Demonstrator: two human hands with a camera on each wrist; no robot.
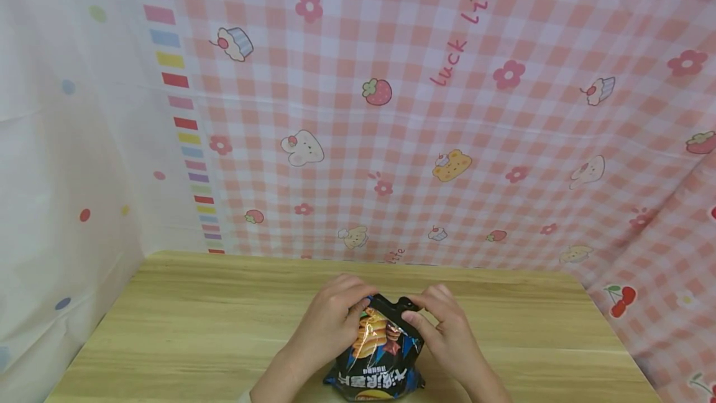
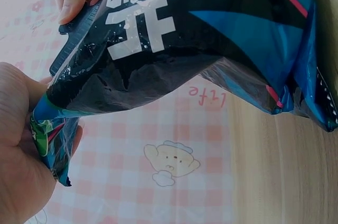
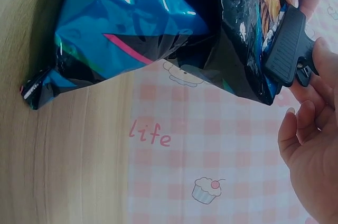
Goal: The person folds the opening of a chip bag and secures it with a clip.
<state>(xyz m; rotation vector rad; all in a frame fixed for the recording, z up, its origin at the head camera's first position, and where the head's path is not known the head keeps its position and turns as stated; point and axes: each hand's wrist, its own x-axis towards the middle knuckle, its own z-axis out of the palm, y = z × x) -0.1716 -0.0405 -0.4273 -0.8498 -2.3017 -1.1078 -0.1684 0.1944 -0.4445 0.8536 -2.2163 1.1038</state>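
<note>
A black and blue bag of chips stands at the table's front, its top end facing away. A black bag clip sits across that top end; the right wrist view shows the wide ribbed clip against the bag's edge. My left hand pinches the top left corner of the bag, and in the left wrist view that corner sticks out crumpled between thumb and fingers. My right hand grips the clip's handle between thumb and fingers. Whether the clip's jaws are fully closed cannot be seen.
A light wooden table spreads around the bag. Behind it hangs a pink checked cloth with cartoon prints, meeting the table's back edge. A white dotted cloth hangs on the left and a cherry-printed cloth on the right.
</note>
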